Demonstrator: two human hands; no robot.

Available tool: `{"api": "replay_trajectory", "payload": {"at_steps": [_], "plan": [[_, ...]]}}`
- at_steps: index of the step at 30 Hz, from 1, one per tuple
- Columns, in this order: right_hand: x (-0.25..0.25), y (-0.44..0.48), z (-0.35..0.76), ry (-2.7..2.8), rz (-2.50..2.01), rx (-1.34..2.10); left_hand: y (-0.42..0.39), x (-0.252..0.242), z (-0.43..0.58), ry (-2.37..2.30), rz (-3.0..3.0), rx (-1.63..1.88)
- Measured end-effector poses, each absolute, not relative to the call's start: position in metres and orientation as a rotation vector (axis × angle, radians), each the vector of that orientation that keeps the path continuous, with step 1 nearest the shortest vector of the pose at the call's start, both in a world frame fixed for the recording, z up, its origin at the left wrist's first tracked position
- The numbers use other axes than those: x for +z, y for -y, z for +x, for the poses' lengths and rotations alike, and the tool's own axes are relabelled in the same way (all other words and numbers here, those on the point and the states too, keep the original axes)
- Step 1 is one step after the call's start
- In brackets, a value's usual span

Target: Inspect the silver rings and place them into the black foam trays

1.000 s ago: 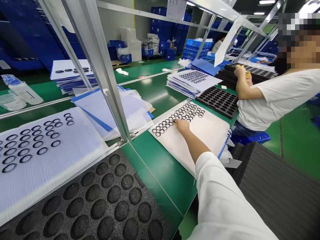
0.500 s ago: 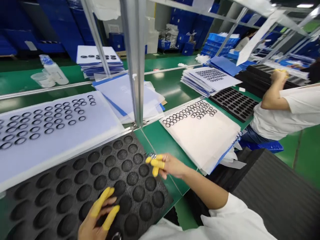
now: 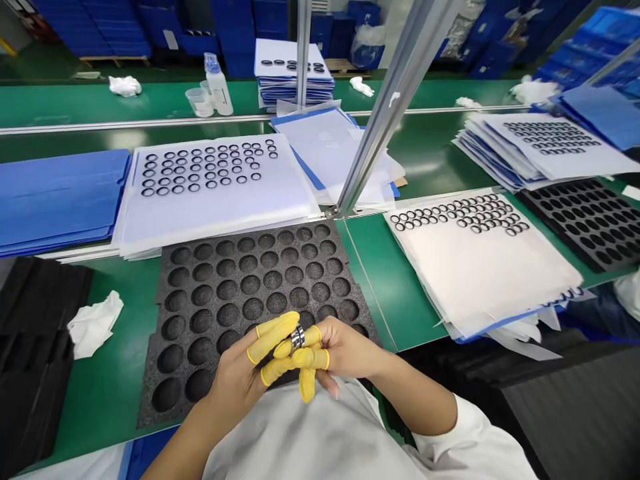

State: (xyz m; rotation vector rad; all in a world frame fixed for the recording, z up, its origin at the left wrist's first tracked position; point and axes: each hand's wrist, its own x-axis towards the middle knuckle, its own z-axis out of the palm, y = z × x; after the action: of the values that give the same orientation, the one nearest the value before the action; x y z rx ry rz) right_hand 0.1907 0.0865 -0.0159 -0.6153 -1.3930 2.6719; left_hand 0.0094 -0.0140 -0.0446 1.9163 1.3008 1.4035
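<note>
My left hand point(image 3: 240, 377) and my right hand point(image 3: 350, 350) meet in front of my body, over the near edge of a black foam tray point(image 3: 154, 360). Yellow finger cots cover several fingertips on both. Pinched between them are shiny metal rings point(image 3: 299, 339), stacked side by side; how many is hard to tell. The left fingers close on the rings from the left, while the right fingers grip them from the other side. Round pockets in rows fill the tray, and those in sight hold nothing. The hands hide a few pockets.
Behind the tray, dark rings stand in rows on a white sheet stack point(image 3: 215, 203). Another ringed stack point(image 3: 485, 273) lies right, past a metal post point(image 3: 380, 113). Blue sheets point(image 3: 60, 200), crumpled tissue point(image 3: 96, 325) and black foam point(image 3: 30, 373) are left. A bottle point(image 3: 219, 90) stands behind.
My left hand has moved from above the tray to the rings and closed on them. My right hand, still holding the rings, has come to meet it. The view has turned left.
</note>
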Motion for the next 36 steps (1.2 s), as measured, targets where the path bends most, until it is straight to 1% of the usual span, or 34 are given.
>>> {"api": "replay_trajectory", "payload": {"at_steps": [7, 10, 14, 19, 24, 30, 32, 33, 36], "plan": [[-0.002, -0.076, 0.183, 1.464, -0.620, 2.626, 0.024, -0.038, 0.003, -1.336, 1.796, 1.344], [0.000, -0.072, 0.181, 1.514, -0.619, 2.548, 0.028, -0.038, -0.001, -1.349, 1.750, 1.300], [-0.003, -0.067, 0.181, 1.647, -0.642, 2.327, 0.031, -0.033, -0.006, -1.297, 1.736, 1.194], [-0.007, -0.067, 0.183, 1.805, -0.607, 2.113, 0.030, -0.024, -0.011, -1.188, 1.640, 1.184], [-0.014, -0.067, 0.184, 1.995, -0.591, 1.810, 0.030, -0.028, -0.007, -1.234, 1.494, 1.259], [-0.018, -0.066, 0.181, 2.128, -0.618, 1.567, 0.030, -0.028, 0.004, -1.377, 1.426, 1.369], [-0.013, -0.065, 0.182, 2.112, -0.645, 1.587, 0.029, -0.025, 0.005, -1.371, 1.458, 1.398], [-0.009, -0.065, 0.182, 2.078, -0.650, 1.668, 0.028, -0.023, 0.004, -1.372, 1.482, 1.414], [0.002, -0.065, 0.186, 1.821, -0.597, 2.140, 0.027, -0.019, 0.002, -1.384, 1.569, 1.445]]}}
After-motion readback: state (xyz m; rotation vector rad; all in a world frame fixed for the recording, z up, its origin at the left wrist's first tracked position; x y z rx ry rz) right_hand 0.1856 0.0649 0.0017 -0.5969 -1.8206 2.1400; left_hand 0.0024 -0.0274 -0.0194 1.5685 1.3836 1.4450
